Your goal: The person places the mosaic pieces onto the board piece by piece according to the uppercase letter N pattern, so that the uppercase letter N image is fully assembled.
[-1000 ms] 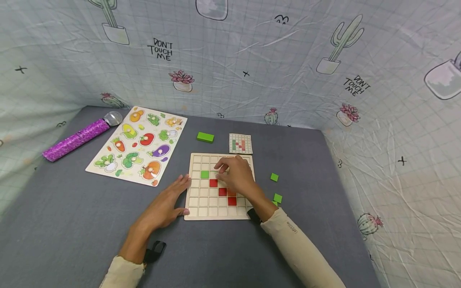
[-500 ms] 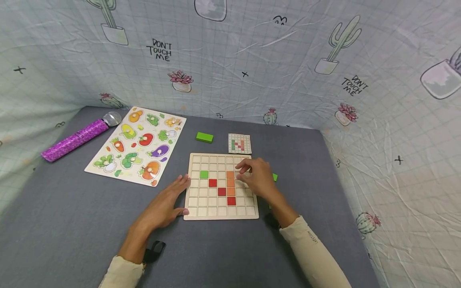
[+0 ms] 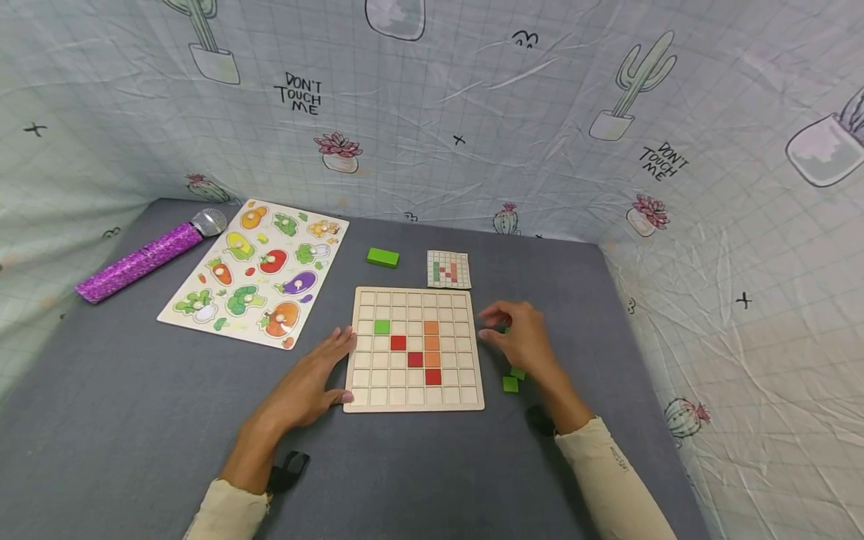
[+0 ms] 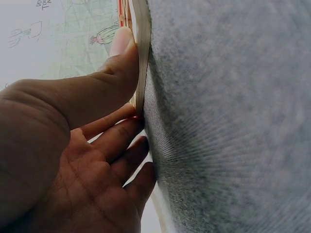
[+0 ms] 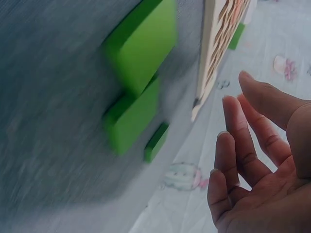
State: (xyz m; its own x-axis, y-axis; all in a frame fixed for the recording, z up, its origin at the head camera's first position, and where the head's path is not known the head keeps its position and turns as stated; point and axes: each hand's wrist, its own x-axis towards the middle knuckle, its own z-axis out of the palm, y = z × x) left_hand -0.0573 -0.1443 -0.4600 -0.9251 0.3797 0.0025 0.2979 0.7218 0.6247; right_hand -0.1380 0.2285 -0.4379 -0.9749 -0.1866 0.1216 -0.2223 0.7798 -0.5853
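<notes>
Grid board (image 3: 415, 311) lies between both hands: left hand (image 3: 312, 384), fingers relaxed, touching one edge; right hand (image 3: 521, 336), empty, loosely curved, just beside the opposite edge.

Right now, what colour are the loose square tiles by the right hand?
The square tiles are green, seen best in the right wrist view.

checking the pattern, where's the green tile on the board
In the head view, the green tile sits on the left half of the wooden board, diagonally up-left of the nearest red tile.
</notes>
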